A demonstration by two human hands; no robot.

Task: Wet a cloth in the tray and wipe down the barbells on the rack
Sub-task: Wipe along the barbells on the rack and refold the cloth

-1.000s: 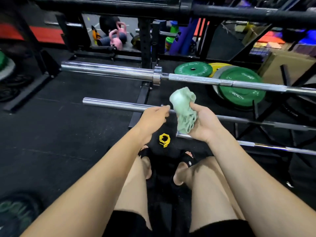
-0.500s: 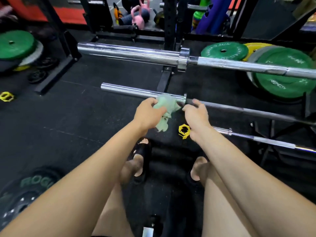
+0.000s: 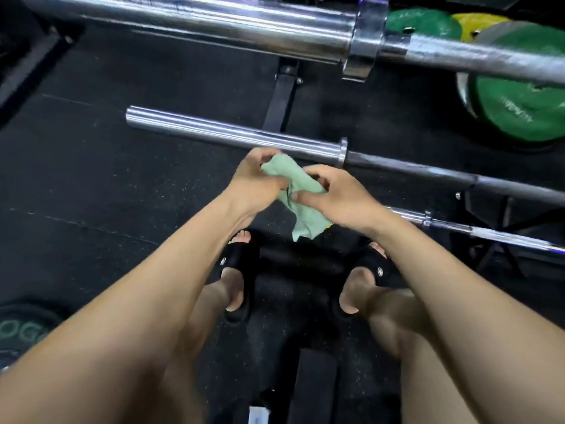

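Both hands now bunch the green cloth just in front of the middle barbell, off its sleeve: left hand and right hand each curl around it, probably refolding before more wiping.

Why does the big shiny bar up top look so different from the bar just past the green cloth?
The top barbell looks much thicker and fills the upper picture; the middle barbell looks thinner and sits lower. The top barbell's shaft, right of its collar, is silver; the middle barbell's shaft is dark grey. The top barbell's left end runs out of view, but the middle barbell's end shows. Both have shiny chrome sleeves and a collar.
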